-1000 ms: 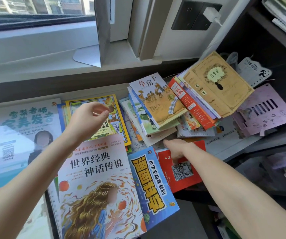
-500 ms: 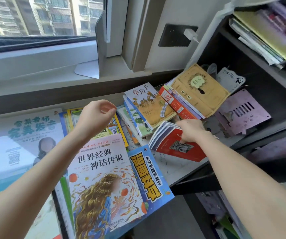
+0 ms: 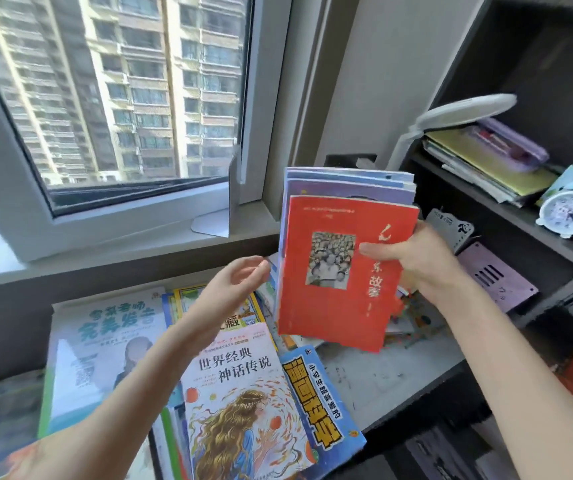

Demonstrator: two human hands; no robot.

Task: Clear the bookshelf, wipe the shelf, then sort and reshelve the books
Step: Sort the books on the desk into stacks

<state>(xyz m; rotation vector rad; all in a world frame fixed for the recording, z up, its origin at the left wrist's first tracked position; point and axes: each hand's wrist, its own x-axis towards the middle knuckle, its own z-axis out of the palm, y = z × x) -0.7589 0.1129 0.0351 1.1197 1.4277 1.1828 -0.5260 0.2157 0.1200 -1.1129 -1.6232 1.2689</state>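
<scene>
Grip of the right hand (image 3: 416, 258) clenched on one edge of a red paperback with a grey photograph (image 3: 330, 306), with thin blue and lilac booklets (image 3: 347, 183) fanned behind it. The stack is held upright above the pale grey bench (image 3: 392, 372). The left hand (image 3: 233, 285) is released, fingers loose, just beside the stack's far edge (not touching). Risk: this one-sided pinch may let the rear booklets slide out onto the flat-lying picture books (image 3: 240, 393). Half a second earlier, the stack was tilted low, barely off the bench.
</scene>
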